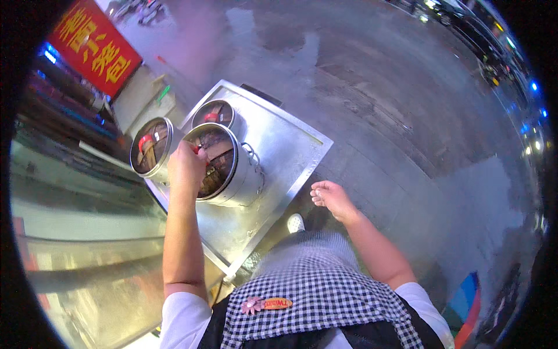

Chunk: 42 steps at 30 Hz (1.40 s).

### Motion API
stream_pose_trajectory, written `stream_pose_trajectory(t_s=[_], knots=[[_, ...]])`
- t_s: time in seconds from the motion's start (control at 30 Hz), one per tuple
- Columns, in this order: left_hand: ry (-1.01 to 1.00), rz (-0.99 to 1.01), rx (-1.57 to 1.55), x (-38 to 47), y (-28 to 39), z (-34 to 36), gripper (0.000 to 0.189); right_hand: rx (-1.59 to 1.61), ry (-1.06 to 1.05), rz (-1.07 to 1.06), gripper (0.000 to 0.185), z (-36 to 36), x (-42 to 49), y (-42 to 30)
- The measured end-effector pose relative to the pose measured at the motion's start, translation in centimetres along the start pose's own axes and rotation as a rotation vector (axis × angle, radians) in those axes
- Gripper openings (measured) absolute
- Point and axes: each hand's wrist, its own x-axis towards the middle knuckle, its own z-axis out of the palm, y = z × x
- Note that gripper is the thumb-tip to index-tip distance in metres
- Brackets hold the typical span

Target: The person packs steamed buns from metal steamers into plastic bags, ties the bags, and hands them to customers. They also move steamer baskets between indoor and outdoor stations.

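My left hand (187, 168) grips the red-wrapped handle on the brown woven lid (216, 163) of the nearest steamer stack. This lid sits on a tall round metal steamer (246, 185) with ring handles on its side. Behind it stands a second steamer with a similar lid (213, 115). To the left is a third lidded steamer (150, 146), also with a red-wrapped handle. All three rest on a wet stainless steel table (279, 144). My right hand (333, 198) hangs in the air beyond the table's right edge, holding nothing, its fingers loosely curled.
A red sign (93, 48) with yellow writing stands at upper left. Wet pavement (370, 109) stretches to the right, with parked vehicles (462, 30) along the far side. Glossy metal panels (96, 270) line the left. My white shoe (296, 223) is beside the table.
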Motion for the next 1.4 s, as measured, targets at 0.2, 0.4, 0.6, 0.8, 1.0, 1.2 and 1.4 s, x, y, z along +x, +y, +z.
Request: stream_pose_trajectory(t_s=[0.2,0.4,0.6,0.8,1.0,1.2,1.4], knots=[[0.122,-0.333,-0.132,-1.6,-1.8,-3.7,0.028,-0.047,-0.3,0.068,0.021,0.4,9.5,-4.4],[0.361,-0.703,-0.188,-12.3,-5.2,-9.7,0.022,-0.294,-0.685,0.118,0.027,6.6,18.4,-8.2],[0.249,-0.818,0.287,-20.7,-6.7,-4.9,0.024,-0.324,-0.91,0.307,0.048,10.6,21.1,-9.6],[0.132,-0.902,0.257,-26.7,-9.3,0.0,0.023,-0.425,-0.854,0.347,0.029,12.2,22.0,-9.8],[0.222,-0.956,-0.05,-27.5,-8.6,3.3,0.021,-0.434,-0.936,0.322,0.031,12.4,22.2,-9.6],[0.262,-0.814,-0.039,-24.7,-5.6,3.5,0.02,-0.436,-0.84,0.29,0.029,12.1,21.2,-9.3],[0.297,-0.635,-0.016,-20.5,-1.7,0.0,0.018,-0.403,-0.927,0.073,0.034,7.8,18.9,-15.1]])
